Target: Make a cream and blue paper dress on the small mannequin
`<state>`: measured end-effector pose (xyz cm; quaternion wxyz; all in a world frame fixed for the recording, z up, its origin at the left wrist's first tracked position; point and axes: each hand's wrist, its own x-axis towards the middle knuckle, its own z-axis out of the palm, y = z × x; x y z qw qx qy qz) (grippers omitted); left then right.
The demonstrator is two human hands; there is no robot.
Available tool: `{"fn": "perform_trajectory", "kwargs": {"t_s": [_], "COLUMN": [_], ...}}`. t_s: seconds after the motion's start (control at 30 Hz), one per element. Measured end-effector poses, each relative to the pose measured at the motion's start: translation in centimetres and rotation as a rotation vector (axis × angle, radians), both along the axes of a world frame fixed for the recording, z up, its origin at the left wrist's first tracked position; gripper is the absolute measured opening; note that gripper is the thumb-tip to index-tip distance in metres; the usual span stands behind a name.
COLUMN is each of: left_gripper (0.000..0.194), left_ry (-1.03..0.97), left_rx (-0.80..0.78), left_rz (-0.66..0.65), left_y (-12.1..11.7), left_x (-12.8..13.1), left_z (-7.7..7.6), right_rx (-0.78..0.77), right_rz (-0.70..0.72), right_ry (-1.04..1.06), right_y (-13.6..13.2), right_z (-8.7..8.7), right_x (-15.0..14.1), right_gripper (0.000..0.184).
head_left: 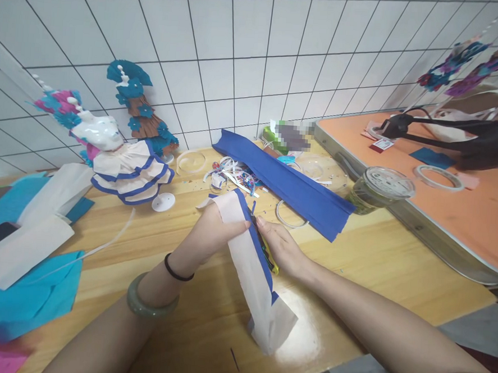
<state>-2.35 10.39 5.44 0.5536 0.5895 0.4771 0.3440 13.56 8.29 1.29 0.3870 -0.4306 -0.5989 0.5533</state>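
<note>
White strip (244, 259), thin and paper-like, runs slantwise above the wooden tabletop (159, 338), centred in front of the person. Its surface is pale, matte and faintly creased, and one long side carries a narrow band of deep blue, the blue edging (261, 260), which follows the border from the top bend down to a small squared tab low on the strip. At the upper end the material folds over and sticks out leftward in a loose flap; at the lower end it turns aside to the right in a soft, wider fold with a slanting corner. Whether that lower end touches the surface beneath is hard to tell.

The left hand (221, 230) grips the upper part, thumb laid flat across the white face close to the blue. The right hand (283, 247) grasps a yellow-and-dark tool (273, 262) right alongside the edging, its shape partly hidden by the fingers. Beyond lies a broad blue sheet (283, 183), crinkled and of much the same blue.
</note>
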Motion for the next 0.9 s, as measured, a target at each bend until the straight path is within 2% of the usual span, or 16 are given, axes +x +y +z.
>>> {"fn": "perform_trajectory", "kwargs": {"t_s": [0.5,0.67,0.9], "left_gripper": [0.029,0.021,0.021], "left_ry": [-0.058,-0.03,-0.051], "left_rx": [-0.016,-0.022,-0.009], "left_rz": [0.016,0.033,0.031], "left_y": [-0.22,-0.26,-0.27], "left_x": [0.54,0.65,0.55], "left_z": [0.18,0.29,-0.05], "right_rx": [-0.019,-0.021,-0.051], "right_rz": [-0.016,-0.016,-0.015], "right_ry": [0.009,0.004,-0.015], "right_y": [-0.07,-0.11,-0.08], "right_z": [0.08,0.21,-0.04], "right_x": [-0.17,-0.05,-0.1], "right_gripper": [0.05,0.049,0.051]}}
